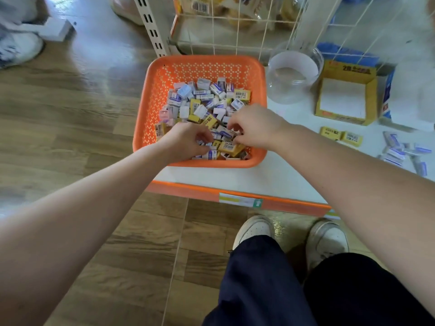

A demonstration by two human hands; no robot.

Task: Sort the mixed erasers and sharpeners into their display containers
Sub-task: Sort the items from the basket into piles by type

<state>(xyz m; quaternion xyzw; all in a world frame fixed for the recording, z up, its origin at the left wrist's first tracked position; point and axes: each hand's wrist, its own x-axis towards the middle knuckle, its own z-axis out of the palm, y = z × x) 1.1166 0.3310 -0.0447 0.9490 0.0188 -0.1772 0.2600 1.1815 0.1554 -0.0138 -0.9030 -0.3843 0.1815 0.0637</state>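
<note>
An orange perforated basket (162,74) on a white shelf holds a mixed heap of small items (204,100) in yellow, white and purple-blue wrappers. Both my hands are inside it near the front. My left hand (187,141) has its fingers curled around small pieces, one with a metal glint. My right hand (255,127) pinches at the pile with bent fingers; what it holds is hidden. A clear round tub (294,74) and an open yellow display box (346,97) stand to the right. Two yellow erasers (341,135) and several purple-white ones (400,152) lie loose on the shelf.
The white shelf (282,175) has an orange front edge (235,196). A wire grid panel (237,24) with packaged goods rises behind the basket. A blue-white box (388,90) stands at far right. Wooden floor lies to the left; someone's shoes (18,48) are at top left, mine below.
</note>
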